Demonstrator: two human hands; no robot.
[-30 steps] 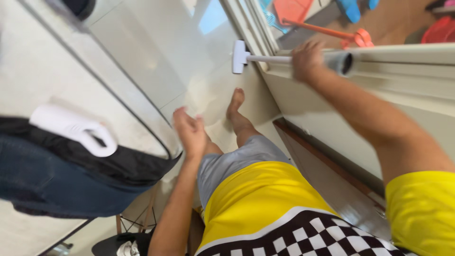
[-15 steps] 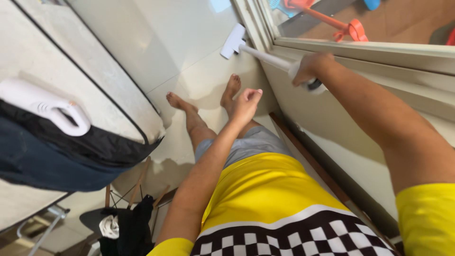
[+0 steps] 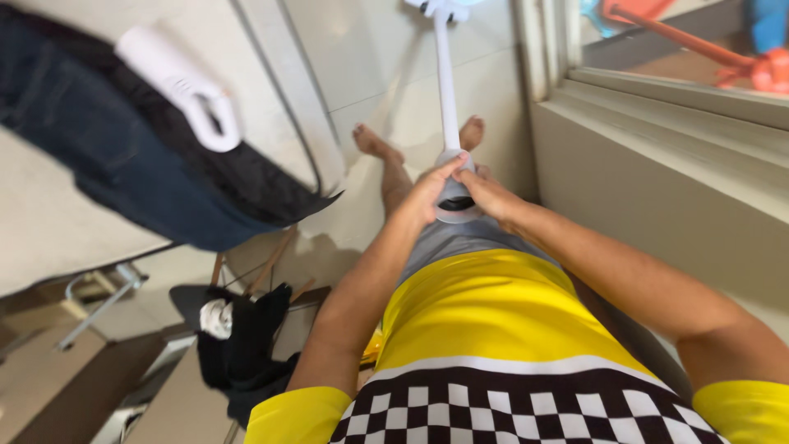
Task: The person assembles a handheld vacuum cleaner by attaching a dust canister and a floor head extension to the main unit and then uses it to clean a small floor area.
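Both hands grip the white pole [image 3: 446,90] at its lower end: left hand [image 3: 427,193] and right hand [image 3: 490,194] closed around it. Pole stands upright before the feet, head [image 3: 444,8] on the tiled floor [image 3: 370,57]. Progress on the floor cannot be judged.

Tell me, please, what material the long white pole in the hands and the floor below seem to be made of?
The white pole looks like smooth plastic or painted metal: even matte white, no grain; the picture cannot settle which. The left hand and right hand grip its wider grey end. The floor seems to be glazed tile: large pale glossy squares with thin joint lines and soft reflections.
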